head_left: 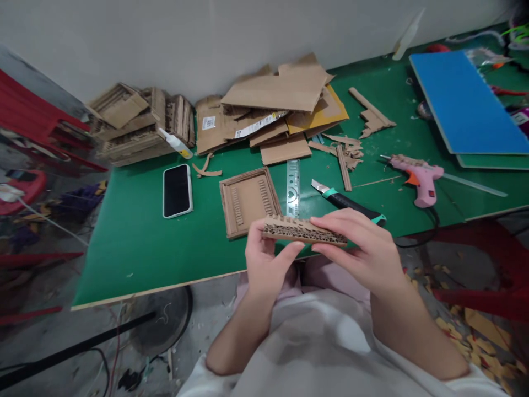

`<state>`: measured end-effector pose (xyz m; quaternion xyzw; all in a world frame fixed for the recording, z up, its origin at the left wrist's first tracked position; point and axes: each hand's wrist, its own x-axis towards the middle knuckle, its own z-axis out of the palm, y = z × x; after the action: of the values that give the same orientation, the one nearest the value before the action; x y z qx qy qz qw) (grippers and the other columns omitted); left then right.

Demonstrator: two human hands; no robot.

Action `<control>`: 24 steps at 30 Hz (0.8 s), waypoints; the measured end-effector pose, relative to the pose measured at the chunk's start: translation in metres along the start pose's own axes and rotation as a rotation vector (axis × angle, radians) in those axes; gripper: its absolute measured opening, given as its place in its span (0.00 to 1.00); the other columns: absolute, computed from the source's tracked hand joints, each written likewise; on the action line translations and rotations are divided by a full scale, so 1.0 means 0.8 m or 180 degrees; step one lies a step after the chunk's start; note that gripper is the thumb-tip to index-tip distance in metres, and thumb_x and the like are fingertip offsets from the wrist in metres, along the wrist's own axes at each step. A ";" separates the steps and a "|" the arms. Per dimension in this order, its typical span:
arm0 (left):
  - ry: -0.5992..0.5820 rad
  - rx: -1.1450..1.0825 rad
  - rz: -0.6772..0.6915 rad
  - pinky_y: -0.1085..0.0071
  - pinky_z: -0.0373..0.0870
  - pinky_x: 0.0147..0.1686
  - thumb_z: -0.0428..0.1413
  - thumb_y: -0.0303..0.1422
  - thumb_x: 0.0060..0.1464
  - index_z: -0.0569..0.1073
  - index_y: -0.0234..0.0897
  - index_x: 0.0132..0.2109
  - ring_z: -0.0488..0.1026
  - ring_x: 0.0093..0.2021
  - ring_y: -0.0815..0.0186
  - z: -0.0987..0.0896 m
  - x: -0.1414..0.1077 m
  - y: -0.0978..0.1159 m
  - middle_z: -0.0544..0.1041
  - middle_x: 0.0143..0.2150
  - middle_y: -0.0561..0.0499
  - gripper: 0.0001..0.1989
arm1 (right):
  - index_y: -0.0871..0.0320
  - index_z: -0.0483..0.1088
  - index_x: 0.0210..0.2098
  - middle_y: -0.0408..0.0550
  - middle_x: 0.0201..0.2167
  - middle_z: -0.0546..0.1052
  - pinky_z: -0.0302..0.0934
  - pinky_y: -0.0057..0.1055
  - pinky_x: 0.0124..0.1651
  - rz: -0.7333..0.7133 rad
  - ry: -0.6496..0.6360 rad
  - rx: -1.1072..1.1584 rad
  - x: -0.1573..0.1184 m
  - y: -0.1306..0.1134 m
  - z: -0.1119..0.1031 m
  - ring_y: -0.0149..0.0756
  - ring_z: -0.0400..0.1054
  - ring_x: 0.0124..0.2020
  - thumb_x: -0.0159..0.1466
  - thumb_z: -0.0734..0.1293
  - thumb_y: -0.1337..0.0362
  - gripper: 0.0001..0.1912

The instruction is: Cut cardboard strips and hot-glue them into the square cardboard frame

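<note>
A layered cardboard piece point(306, 230) with its corrugated edge facing me is held up over the table's front edge. My left hand point(268, 259) pinches its left end, thumb below. My right hand point(359, 242) grips the right end between thumb and fingers. Just behind lies a shallow cardboard tray point(249, 212) with a raised rim and two rows of small ridged strips inside. Right of it are a clear ruler point(293, 187) and a black and teal utility knife point(347, 201), blade out, partly hidden by my right hand.
On the green table point(136, 259) lie a phone point(177, 191), a glue bottle point(177, 144), stacked cardboard trays point(132, 127), cardboard sheets point(276, 91), scraps point(343, 151), a pink glue gun point(419, 176) and a blue board point(471, 105). A red chair point(41, 105) stands left.
</note>
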<state>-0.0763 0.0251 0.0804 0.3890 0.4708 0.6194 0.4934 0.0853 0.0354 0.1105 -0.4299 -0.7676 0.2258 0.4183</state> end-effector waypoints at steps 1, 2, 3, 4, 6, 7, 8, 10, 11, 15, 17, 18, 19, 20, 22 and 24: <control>-0.0065 0.0001 0.0201 0.69 0.69 0.42 0.65 0.35 0.38 0.67 0.42 0.42 0.72 0.41 0.65 -0.005 0.004 0.003 0.74 0.39 0.53 0.22 | 0.52 0.67 0.47 0.47 0.39 0.74 0.64 0.33 0.42 -0.0003 -0.0022 0.0033 0.000 0.000 -0.003 0.34 0.67 0.40 0.56 0.67 0.64 0.19; -0.0191 -0.0010 0.0423 0.67 0.69 0.43 0.65 0.37 0.37 0.66 0.44 0.44 0.71 0.44 0.63 -0.009 0.007 0.006 0.73 0.42 0.52 0.25 | 0.52 0.67 0.47 0.46 0.39 0.74 0.64 0.32 0.42 -0.0013 -0.0062 0.0069 -0.001 0.000 -0.005 0.34 0.67 0.40 0.55 0.67 0.64 0.19; -0.0331 0.0010 0.0621 0.65 0.68 0.45 0.66 0.40 0.36 0.65 0.44 0.46 0.70 0.47 0.61 -0.012 0.010 0.010 0.72 0.45 0.50 0.29 | 0.52 0.67 0.47 0.46 0.39 0.73 0.64 0.32 0.42 -0.0023 -0.0117 0.0102 -0.002 0.000 -0.008 0.34 0.67 0.40 0.55 0.67 0.65 0.19; -0.0463 0.0076 0.0787 0.64 0.67 0.46 0.65 0.42 0.35 0.65 0.45 0.48 0.68 0.50 0.59 -0.015 0.012 0.013 0.71 0.48 0.48 0.32 | 0.51 0.67 0.47 0.46 0.39 0.73 0.65 0.32 0.42 -0.0027 -0.0172 0.0130 -0.002 0.000 -0.010 0.34 0.67 0.40 0.55 0.67 0.65 0.19; -0.0658 0.0319 0.1001 0.62 0.66 0.49 0.65 0.43 0.35 0.64 0.44 0.51 0.67 0.52 0.58 -0.016 0.014 0.020 0.70 0.51 0.46 0.34 | 0.51 0.67 0.48 0.46 0.38 0.73 0.65 0.32 0.41 -0.0021 -0.0241 0.0165 -0.004 0.000 -0.013 0.34 0.68 0.40 0.56 0.67 0.64 0.19; -0.0730 0.0456 0.1085 0.61 0.65 0.50 0.64 0.43 0.36 0.65 0.44 0.51 0.67 0.52 0.58 -0.016 0.014 0.022 0.71 0.50 0.46 0.33 | 0.51 0.67 0.48 0.46 0.38 0.74 0.65 0.32 0.41 -0.0015 -0.0250 0.0177 -0.005 0.000 -0.014 0.34 0.68 0.40 0.56 0.67 0.63 0.19; -0.0793 0.0574 0.1175 0.60 0.64 0.50 0.64 0.42 0.38 0.67 0.43 0.50 0.67 0.52 0.58 -0.015 0.014 0.024 0.72 0.48 0.47 0.30 | 0.51 0.67 0.47 0.46 0.38 0.74 0.65 0.32 0.41 -0.0008 -0.0254 0.0185 -0.005 0.000 -0.015 0.34 0.68 0.40 0.56 0.67 0.63 0.19; -0.0882 0.0734 0.1355 0.58 0.64 0.51 0.63 0.39 0.41 0.70 0.42 0.46 0.68 0.50 0.58 -0.013 0.013 0.026 0.75 0.43 0.48 0.23 | 0.51 0.67 0.47 0.46 0.37 0.74 0.65 0.31 0.40 -0.0017 -0.0281 0.0199 -0.006 0.000 -0.015 0.34 0.68 0.40 0.56 0.67 0.63 0.19; -0.0920 0.0782 0.1430 0.57 0.63 0.51 0.63 0.37 0.41 0.71 0.42 0.44 0.69 0.50 0.58 -0.012 0.013 0.026 0.76 0.41 0.49 0.20 | 0.51 0.67 0.48 0.46 0.37 0.74 0.65 0.31 0.40 -0.0023 -0.0309 0.0208 -0.007 -0.001 -0.015 0.33 0.68 0.40 0.56 0.67 0.63 0.19; -0.0938 0.0846 0.1556 0.57 0.65 0.48 0.63 0.36 0.41 0.73 0.41 0.40 0.70 0.47 0.58 -0.014 0.013 0.023 0.77 0.37 0.50 0.16 | 0.51 0.66 0.48 0.45 0.37 0.74 0.65 0.30 0.40 -0.0049 -0.0374 0.0263 -0.007 -0.002 -0.016 0.32 0.67 0.40 0.56 0.67 0.65 0.20; -0.0898 0.0851 0.1568 0.58 0.66 0.47 0.64 0.36 0.41 0.74 0.41 0.39 0.71 0.45 0.59 -0.015 0.013 0.022 0.78 0.35 0.50 0.15 | 0.51 0.66 0.48 0.44 0.37 0.74 0.65 0.30 0.40 -0.0042 -0.0364 0.0271 -0.007 -0.002 -0.016 0.32 0.68 0.40 0.56 0.67 0.65 0.19; -0.0878 0.0848 0.1558 0.58 0.66 0.46 0.64 0.36 0.40 0.74 0.41 0.39 0.71 0.44 0.59 -0.015 0.012 0.022 0.78 0.35 0.50 0.15 | 0.50 0.67 0.48 0.44 0.37 0.74 0.65 0.31 0.40 -0.0043 -0.0359 0.0267 -0.007 -0.002 -0.016 0.32 0.68 0.40 0.56 0.67 0.65 0.19; -0.0862 0.0837 0.1546 0.58 0.66 0.45 0.64 0.36 0.40 0.74 0.41 0.38 0.71 0.44 0.59 -0.015 0.012 0.022 0.78 0.34 0.51 0.15 | 0.50 0.67 0.47 0.44 0.36 0.75 0.65 0.31 0.40 -0.0048 -0.0354 0.0262 -0.007 -0.002 -0.016 0.33 0.68 0.39 0.56 0.67 0.65 0.19; -0.0850 0.0815 0.1537 0.58 0.67 0.45 0.64 0.36 0.40 0.74 0.41 0.38 0.71 0.43 0.59 -0.015 0.011 0.022 0.78 0.34 0.51 0.15 | 0.50 0.67 0.47 0.44 0.36 0.75 0.65 0.31 0.40 -0.0064 -0.0346 0.0259 -0.007 -0.002 -0.016 0.33 0.69 0.39 0.56 0.67 0.64 0.18; -0.0839 0.0765 0.1525 0.59 0.68 0.44 0.64 0.36 0.39 0.74 0.41 0.37 0.72 0.42 0.60 -0.014 0.010 0.022 0.78 0.33 0.51 0.15 | 0.50 0.68 0.47 0.44 0.36 0.76 0.65 0.32 0.41 -0.0107 -0.0335 0.0258 -0.008 -0.002 -0.016 0.33 0.69 0.38 0.56 0.67 0.65 0.18; -0.0835 0.0722 0.1530 0.61 0.68 0.42 0.64 0.35 0.39 0.75 0.41 0.37 0.72 0.41 0.61 -0.012 0.009 0.022 0.78 0.32 0.52 0.14 | 0.49 0.68 0.46 0.44 0.35 0.76 0.65 0.33 0.42 -0.0145 -0.0307 0.0251 -0.008 -0.001 -0.015 0.34 0.69 0.38 0.56 0.66 0.65 0.17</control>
<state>-0.0913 0.0292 0.0948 0.6187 0.3636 0.6063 0.3426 0.0969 0.0292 0.1145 -0.3841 -0.7870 0.2667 0.4024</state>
